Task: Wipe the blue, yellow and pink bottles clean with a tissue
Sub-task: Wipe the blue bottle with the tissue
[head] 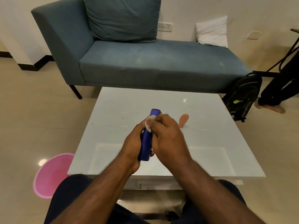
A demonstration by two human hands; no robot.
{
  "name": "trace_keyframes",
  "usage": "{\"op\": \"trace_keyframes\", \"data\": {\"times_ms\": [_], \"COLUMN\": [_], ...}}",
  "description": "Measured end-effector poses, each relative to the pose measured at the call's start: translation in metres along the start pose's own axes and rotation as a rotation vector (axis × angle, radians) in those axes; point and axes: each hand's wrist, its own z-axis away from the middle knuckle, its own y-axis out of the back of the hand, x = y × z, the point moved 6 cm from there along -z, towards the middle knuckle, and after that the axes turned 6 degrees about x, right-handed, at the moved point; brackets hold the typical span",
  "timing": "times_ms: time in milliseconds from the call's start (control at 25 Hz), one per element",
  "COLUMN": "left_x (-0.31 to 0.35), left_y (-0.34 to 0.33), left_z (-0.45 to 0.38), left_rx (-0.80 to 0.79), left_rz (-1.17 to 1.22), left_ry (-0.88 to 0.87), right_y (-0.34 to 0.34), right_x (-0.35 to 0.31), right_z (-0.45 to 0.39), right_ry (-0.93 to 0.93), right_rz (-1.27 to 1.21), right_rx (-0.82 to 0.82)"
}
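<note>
The left hand is wrapped round the lower part of the blue bottle, holding it tilted above the white table. The right hand has its fingers curled on a crumpled white tissue, pressing it against the bottle's upper side. The pink bottle stands on the table just beyond the right hand (its outline is blurred). A pink bucket sits on the floor left of the table.

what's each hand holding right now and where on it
The left hand grips the blue bottle around its lower body. The right hand pinches a white tissue against the bottle's upper part.
</note>
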Motion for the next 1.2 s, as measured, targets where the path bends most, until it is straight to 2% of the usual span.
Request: {"op": "trace_keyframes", "data": {"times_ms": [80,160,280,440,560,640,760,840,1080,1200], "left_x": [-0.001,-0.002,0.001,0.006,0.007,0.009,0.011,0.010,0.006,0.001], "left_y": [0.003,0.006,0.005,0.006,0.004,0.002,0.001,0.002,0.004,0.002], "left_z": [-0.001,-0.002,-0.001,-0.001,-0.002,-0.002,-0.003,-0.005,-0.008,-0.007], "left_rx": [0.016,0.021,0.018,0.050,0.034,0.026,0.004,0.008,0.000,-0.056], "left_rz": [0.005,-0.027,-0.130,-0.176,-0.230,-0.257,-0.251,-0.284,-0.273,-0.213], "left_ry": [-0.016,-0.030,-0.076,-0.127,-0.196,-0.227,-0.219,-0.206,-0.155,-0.112], "right_y": [-0.003,0.003,0.016,0.009,0.020,0.022,0.020,0.023,0.012,0.014], "right_x": [-0.007,0.004,0.016,0.008,0.016,0.017,0.014,0.018,0.022,0.030], "right_z": [0.016,0.011,-0.009,0.002,-0.004,-0.008,-0.005,-0.007,0.010,0.008], "right_ry": [0.091,0.095,-0.014,-0.006,0.024,0.000,0.006,0.047,-0.034,-0.050], "right_rz": [0.015,0.073,0.064,0.014,0.051,0.041,-0.010,0.050,-0.018,-0.022], "right_rx": [-0.038,0.015,0.107,0.054,0.161,0.169,0.116,0.148,0.082,0.110]}}
